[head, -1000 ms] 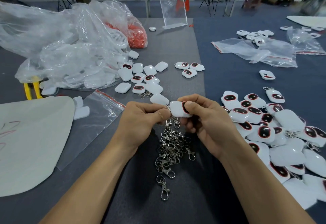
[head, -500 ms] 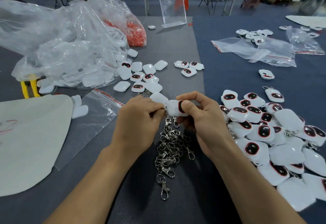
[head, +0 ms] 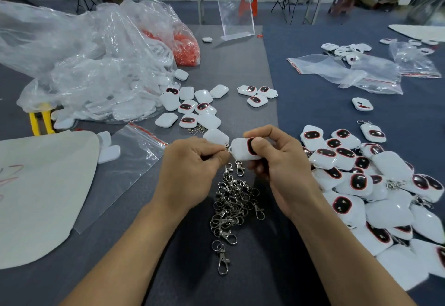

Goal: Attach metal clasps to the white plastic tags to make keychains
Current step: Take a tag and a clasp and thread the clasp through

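My right hand (head: 277, 158) grips a white plastic tag (head: 240, 150) with a dark red-rimmed window, thumb on top. My left hand (head: 192, 163) pinches a small metal ring at the tag's left corner loop. A clasp (head: 239, 168) dangles just below the tag. A heap of metal clasps (head: 232, 205) lies on the table under my hands. Loose white tags (head: 192, 105) lie beyond my hands. A large pile of tags (head: 361, 180) sits to the right, some with clasps on them.
A big crumpled clear plastic bag (head: 84, 64) with white parts and red pieces fills the far left. Empty zip bags (head: 344, 72) lie far right, another zip bag (head: 125, 168) near left. A white sheet (head: 36, 192) covers the left edge. An acrylic stand (head: 236, 14) is at the back.
Both hands and the tag have shifted slightly away from me and upward. My left fingers stay at the tag's corner loop.
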A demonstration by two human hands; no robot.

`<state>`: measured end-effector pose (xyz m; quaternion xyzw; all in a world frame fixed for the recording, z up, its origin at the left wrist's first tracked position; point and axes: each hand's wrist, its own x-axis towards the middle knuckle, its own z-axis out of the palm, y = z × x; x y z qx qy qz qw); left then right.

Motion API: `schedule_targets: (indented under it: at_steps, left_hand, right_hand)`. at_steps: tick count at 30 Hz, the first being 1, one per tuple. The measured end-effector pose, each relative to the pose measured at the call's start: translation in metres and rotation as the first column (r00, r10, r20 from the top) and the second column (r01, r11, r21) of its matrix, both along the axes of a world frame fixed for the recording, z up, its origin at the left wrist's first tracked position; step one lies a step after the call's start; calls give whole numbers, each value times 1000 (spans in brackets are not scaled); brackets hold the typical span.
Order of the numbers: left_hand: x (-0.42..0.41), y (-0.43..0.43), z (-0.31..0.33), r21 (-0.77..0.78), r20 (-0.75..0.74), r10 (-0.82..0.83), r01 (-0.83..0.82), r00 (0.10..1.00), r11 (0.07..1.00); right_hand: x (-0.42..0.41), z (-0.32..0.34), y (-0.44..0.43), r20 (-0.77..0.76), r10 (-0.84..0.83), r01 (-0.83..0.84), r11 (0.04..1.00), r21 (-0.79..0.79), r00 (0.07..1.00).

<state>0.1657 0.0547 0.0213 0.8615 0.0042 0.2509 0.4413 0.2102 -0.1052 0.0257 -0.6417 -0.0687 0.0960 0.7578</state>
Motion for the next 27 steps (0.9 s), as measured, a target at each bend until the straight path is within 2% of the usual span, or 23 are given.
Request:
schedule_targets:
  at_steps: [2, 3, 5, 7, 9, 11, 12, 14, 16, 18, 21, 23, 24, 26, 27]
  left_hand:
    - [-2, 1, -2, 369, 59, 24, -45, 998, 928]
    - [-2, 1, -1, 482, 86, 18, -57, 996, 875]
    - [0, 1, -1, 578, 133, -13, -67, 991, 814]
    - [1, 3, -3, 577, 134, -19, -62, 991, 814]
    - [-1, 0, -6, 436, 69, 24, -52, 997, 898]
    - [-1, -3, -6, 93, -36, 46, -42, 998, 995]
    - [0, -4, -5, -74, -96, 28, -35, 995, 997]
    - [2, -5, -3, -300, -188, -54, -5, 981, 954]
    - [4, -6, 0, -456, -245, -162, 34, 956, 890]
    - [3, -8, 2, -550, -264, -230, 50, 937, 833]
    - [2, -7, 3, -584, -251, -231, 43, 940, 811]
    - [2, -6, 3, -494, -220, -181, 51, 958, 868]
    - [1, -4, 1, -382, -195, -142, 59, 970, 922]
    - [0, -1, -3, -33, -161, -63, 58, 985, 998]
    - [-1, 0, -5, 157, -167, -32, 59, 985, 986]
  right_hand:
    - [-1, -4, 3, 113, -34, 47, 992, -115, 993]
    - [-2, -6, 5, 168, -43, 73, 981, -180, 985]
    - [-4, -9, 7, 236, -43, 110, 954, -279, 971]
    - [-5, -10, 7, 230, -46, 111, 954, -279, 972]
    - [-4, -9, 7, 163, -62, 93, 977, -190, 985]
    - [-1, -5, 5, 68, -75, 81, 993, -91, 995]
    - [-1, -3, 4, 21, -69, 70, 996, -54, 997]
    - [0, 1, 2, -58, -38, 38, 999, 7, 998]
    - [1, 3, 0, -126, 1, 5, 999, 50, 992]
    - [1, 5, -2, -180, 34, -17, 995, 95, 983]
    - [0, 4, -2, -210, 71, -40, 989, 145, 975]
    - [-1, 3, -1, -199, 61, -31, 989, 148, 978]
    - [-1, 3, 0, -175, 35, -13, 992, 124, 984]
    - [-2, 1, 2, -20, -36, 35, 998, -49, 999]
    - [-4, 0, 3, 113, -44, 66, 977, -202, 993]
